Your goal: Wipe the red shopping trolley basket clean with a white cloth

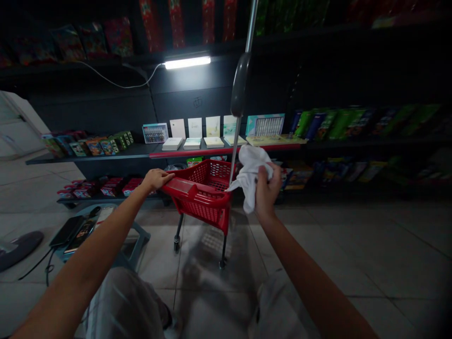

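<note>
Left hand (156, 180): gripping near-left rim of red cart (201, 194) | right hand (267, 190): clutching white cloth (250, 173) | cart: standing before red-edged shelf (197, 152), handle side facing the person, long axis running shelfward

The tiled floor (339, 245) carries a red cart (212, 213).
</note>
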`<state>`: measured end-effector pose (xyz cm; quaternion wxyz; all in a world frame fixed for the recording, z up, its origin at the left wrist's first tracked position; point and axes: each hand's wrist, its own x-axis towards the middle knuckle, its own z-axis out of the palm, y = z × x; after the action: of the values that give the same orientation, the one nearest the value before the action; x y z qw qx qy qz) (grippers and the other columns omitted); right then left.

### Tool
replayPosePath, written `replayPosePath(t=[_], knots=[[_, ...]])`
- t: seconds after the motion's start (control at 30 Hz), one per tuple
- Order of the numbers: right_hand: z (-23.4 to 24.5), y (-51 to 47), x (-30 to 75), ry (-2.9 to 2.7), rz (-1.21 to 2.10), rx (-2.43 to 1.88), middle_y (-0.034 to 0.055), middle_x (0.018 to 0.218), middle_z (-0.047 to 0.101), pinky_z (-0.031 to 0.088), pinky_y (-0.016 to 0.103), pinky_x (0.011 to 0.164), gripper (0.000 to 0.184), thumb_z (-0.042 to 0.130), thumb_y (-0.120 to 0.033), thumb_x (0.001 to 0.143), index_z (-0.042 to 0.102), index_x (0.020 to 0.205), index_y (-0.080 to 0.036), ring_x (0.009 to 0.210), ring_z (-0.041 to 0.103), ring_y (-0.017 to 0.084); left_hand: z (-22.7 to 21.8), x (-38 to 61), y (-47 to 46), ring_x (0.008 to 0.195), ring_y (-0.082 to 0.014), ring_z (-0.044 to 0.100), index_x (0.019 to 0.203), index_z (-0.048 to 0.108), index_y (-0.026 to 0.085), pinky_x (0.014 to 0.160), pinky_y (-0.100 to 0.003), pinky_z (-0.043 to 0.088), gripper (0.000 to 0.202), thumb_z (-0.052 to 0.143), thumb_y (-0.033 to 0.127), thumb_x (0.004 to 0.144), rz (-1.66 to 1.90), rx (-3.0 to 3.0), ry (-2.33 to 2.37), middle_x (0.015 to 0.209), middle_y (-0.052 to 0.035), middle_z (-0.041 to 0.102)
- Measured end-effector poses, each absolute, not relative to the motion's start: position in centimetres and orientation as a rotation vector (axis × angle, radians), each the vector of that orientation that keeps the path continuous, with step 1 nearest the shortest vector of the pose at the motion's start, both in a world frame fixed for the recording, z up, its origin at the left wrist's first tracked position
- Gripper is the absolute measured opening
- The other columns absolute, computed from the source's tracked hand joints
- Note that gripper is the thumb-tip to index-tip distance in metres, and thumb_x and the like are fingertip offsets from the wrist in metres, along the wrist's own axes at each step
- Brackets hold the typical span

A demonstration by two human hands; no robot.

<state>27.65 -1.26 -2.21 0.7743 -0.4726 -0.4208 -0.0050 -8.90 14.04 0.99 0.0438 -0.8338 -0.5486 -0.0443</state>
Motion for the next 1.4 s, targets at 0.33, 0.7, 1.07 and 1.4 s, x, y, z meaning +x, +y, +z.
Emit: replayPosePath(t=[0.33, 0.7, 1.07, 1.4], knots=[[2.7, 6.7, 23.7, -1.108, 0.352, -0.772, -0.0001, 0.091, 0.054, 0.048, 0.025, 0.070, 0.044, 0.045, -0.070, 0.097, 0.052, 0.099, -0.026, 0.085, 0.057, 0.016, 3.1, -4.9, 11.5, 0.118, -0.0294, 0.064, 0.121, 0.073, 0.017, 0.111, -0.044, 0.043, 0.049, 0.039, 0.048, 0.105, -0.450, -2.250, -1.659, 0.124, -0.0153, 0.071], [-9.6, 5.8, 19.3, -1.499, 0.160, -0.974, 0.0041, 0.087, 0.056, 0.045, 0.034, 0.081, 0.032, 0.032, -0.046, 0.107, 0.047, 0.088, -0.025, 0.084, 0.054, 0.021, 1.7, 4.0, 8.9, 0.111, -0.0232, 0.071, 0.125, 0.074, 0.021, 0.093, -0.027, 0.053, 0.046, 0.040, 0.041, 0.102, 0.251, -2.939, -1.456, 0.127, -0.0085, 0.075], [-11.0, 6.7, 18.4, -1.864, -0.063, -1.271, 0.0110, 0.107, 0.066, 0.042, 0.034, 0.097, 0.027, 0.036, -0.030, 0.108, 0.061, 0.106, -0.020, 0.105, 0.057, 0.025, 1.7, -0.8, 8.4, 0.107, -0.0316, 0.074, 0.120, 0.076, 0.021, 0.090, -0.037, 0.055, 0.044, 0.046, 0.042, 0.098, 0.085, -2.490, -1.632, 0.113, -0.0168, 0.078], [-14.9, 8.0, 23.3, -1.886, -0.154, -1.547, 0.0096, 0.106, 0.069, 0.036, 0.030, 0.087, 0.033, 0.034, -0.033, 0.111, 0.063, 0.107, -0.018, 0.101, 0.059, 0.022, 1.4, -3.8, 8.3, 0.108, -0.0324, 0.074, 0.115, 0.077, 0.012, 0.093, -0.039, 0.055, 0.053, 0.033, 0.038, 0.101, 0.171, -2.472, -1.607, 0.114, -0.0222, 0.077]])
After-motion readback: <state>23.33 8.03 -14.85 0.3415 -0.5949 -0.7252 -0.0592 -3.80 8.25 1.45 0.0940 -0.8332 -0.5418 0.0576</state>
